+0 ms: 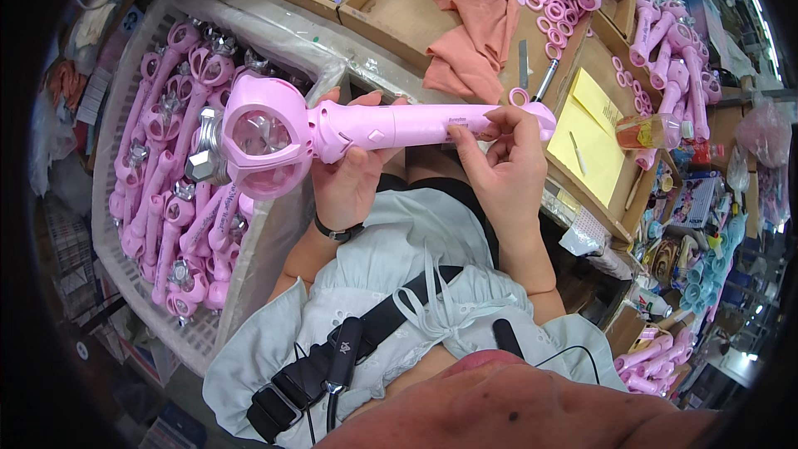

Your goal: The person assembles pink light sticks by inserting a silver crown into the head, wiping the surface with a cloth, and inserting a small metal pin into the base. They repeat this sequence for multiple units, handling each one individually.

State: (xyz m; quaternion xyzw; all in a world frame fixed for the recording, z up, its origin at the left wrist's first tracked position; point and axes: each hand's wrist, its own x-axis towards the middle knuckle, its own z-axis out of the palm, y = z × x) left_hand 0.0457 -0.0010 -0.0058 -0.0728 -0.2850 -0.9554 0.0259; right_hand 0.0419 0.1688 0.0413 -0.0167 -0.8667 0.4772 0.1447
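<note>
A pink toy wand [420, 125] lies level across the space in front of my body. Its round head with clear windows and a silver tip points left, over the rim of a basket. My left hand [345, 191] is closed around the neck just below the head, fingers behind and thumb in front. Toward the handle's far right end, my right hand [509, 158] is closed, with the thumb on the handle by some small dark print and the index fingertip at its upper edge. The other right fingers are curled in beneath.
At left a white plastic basket [108, 191] holds several similar pink wands. Ahead, a cardboard tray [374, 17] carries an orange cloth [474, 33], pink rings [555, 10], a blade [523, 64] and a pen [547, 79]. To the right are yellow paper [586, 141], a bottle [652, 131] and more wands.
</note>
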